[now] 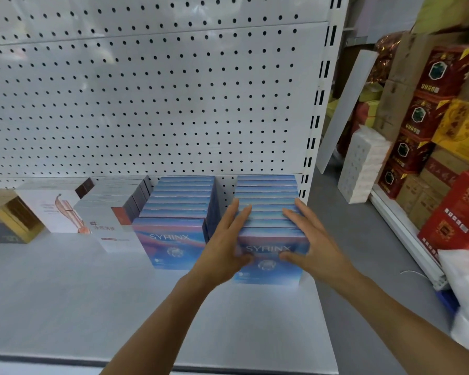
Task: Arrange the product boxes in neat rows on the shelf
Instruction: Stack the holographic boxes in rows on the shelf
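Two rows of blue SYRINX boxes stand front to back on the white shelf [92, 307]. The right row [268, 193] sits near the shelf's right end. My left hand [228, 244] presses flat against that row's left side, fingers straight, thumb on the front box [268, 269]. My right hand [309, 239] lies over the row's top right edge, fingers straight, thumb touching the front face. The left row [173, 212] stands a small gap away, untouched.
Left of the blue rows stand a row of white and grey boxes [114, 212], a white box with an orange figure [57, 212] and gold boxes [14, 223]. A pegboard back panel [146, 104] rises behind. Red and yellow cartons [431, 131] are stacked on the right.
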A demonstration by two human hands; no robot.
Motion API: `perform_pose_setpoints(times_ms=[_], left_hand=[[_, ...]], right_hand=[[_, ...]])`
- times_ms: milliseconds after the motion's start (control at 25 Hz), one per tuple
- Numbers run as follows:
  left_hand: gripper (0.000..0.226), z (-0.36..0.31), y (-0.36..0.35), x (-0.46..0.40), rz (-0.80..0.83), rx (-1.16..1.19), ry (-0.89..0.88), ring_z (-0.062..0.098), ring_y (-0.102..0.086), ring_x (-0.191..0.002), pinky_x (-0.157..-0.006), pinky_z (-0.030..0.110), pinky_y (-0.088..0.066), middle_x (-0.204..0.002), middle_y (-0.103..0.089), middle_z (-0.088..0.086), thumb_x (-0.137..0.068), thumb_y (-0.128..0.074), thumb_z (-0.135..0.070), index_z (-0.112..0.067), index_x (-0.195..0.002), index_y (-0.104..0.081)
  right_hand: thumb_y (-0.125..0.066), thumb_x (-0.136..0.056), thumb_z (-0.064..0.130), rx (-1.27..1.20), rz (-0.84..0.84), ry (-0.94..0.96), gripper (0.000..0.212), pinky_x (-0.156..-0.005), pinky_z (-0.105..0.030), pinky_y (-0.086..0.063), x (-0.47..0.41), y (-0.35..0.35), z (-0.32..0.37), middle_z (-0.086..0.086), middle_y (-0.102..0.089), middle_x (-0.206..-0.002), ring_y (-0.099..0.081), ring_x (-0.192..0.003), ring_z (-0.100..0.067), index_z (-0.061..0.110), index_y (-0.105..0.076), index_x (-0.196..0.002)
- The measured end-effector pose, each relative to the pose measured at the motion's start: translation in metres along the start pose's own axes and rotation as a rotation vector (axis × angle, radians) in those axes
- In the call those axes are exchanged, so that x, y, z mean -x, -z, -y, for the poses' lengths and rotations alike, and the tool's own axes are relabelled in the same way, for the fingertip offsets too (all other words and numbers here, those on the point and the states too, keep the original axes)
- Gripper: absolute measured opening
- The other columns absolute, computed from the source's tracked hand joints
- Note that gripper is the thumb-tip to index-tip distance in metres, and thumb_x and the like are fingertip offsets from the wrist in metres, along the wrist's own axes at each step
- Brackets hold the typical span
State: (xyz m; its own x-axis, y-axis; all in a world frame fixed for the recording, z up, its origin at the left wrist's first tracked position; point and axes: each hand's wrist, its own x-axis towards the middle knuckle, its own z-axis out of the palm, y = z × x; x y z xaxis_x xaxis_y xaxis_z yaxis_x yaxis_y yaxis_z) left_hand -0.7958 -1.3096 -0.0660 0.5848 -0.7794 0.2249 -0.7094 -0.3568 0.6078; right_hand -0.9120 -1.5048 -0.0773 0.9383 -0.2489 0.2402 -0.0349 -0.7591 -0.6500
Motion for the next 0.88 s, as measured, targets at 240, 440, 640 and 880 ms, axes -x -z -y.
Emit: perform_pose_setpoints(times_ms=[240, 440, 640, 880], left_hand=[[0.087, 0.006, -0.008, -0.006, -0.131, -0.325, -0.04, 0.016, -0.011, -0.149, -0.117, 0.037, -0.027, -0.161, -0.011, -0.005, -0.08, -0.076, -0.025, -0.02, -0.151, -0.026], [0.108, 0.009, -0.02, 0.011, -0.222, -0.816, -0.114, 0.027, -0.04, -0.138, -0.106, 0.059, -0.035, -0.145, -0.048, 0.011, -0.049, -0.09, -0.04, -0.014, -0.14, -0.039], [0.108, 0.007, -0.029, 0.012, -0.281, -0.878, -0.043, 0.026, -0.043, -0.136, -0.109, 0.055, -0.028, -0.143, -0.05, 0.01, -0.051, -0.092, -0.035, -0.012, -0.14, -0.036], [0.117, 0.003, -0.022, 0.017, -0.217, -0.886, -0.063, 0.026, -0.038, -0.14, -0.11, 0.058, -0.03, -0.148, -0.044, 0.009, -0.05, -0.091, -0.045, -0.013, -0.145, -0.032]], right_hand=[[-0.074, -0.079, 0.038, 0.291, -0.105, 0.038, 0.083, -0.114, -0.038, -0.027, -0.006, -0.004, 0.003, 0.007, -0.008, -0.159, -0.013, -0.145, -0.014, 0.026, -0.029, -0.147], [-0.085, -0.052, 0.039, 0.782, -0.188, 0.224, 0.101, -0.102, -0.053, -0.04, 0.005, -0.011, -0.001, -0.013, -0.04, -0.148, -0.036, -0.136, -0.029, 0.013, -0.038, -0.138], [-0.086, -0.055, 0.036, 0.879, -0.233, 0.25, 0.098, -0.105, -0.051, -0.036, 0.004, -0.019, -0.001, -0.015, -0.05, -0.139, -0.046, -0.131, -0.031, 0.007, -0.039, -0.136], [-0.085, -0.053, 0.052, 0.895, -0.194, 0.21, 0.101, -0.107, -0.056, -0.027, 0.006, -0.012, 0.008, -0.012, -0.05, -0.139, -0.045, -0.132, -0.028, 0.011, -0.041, -0.135]])
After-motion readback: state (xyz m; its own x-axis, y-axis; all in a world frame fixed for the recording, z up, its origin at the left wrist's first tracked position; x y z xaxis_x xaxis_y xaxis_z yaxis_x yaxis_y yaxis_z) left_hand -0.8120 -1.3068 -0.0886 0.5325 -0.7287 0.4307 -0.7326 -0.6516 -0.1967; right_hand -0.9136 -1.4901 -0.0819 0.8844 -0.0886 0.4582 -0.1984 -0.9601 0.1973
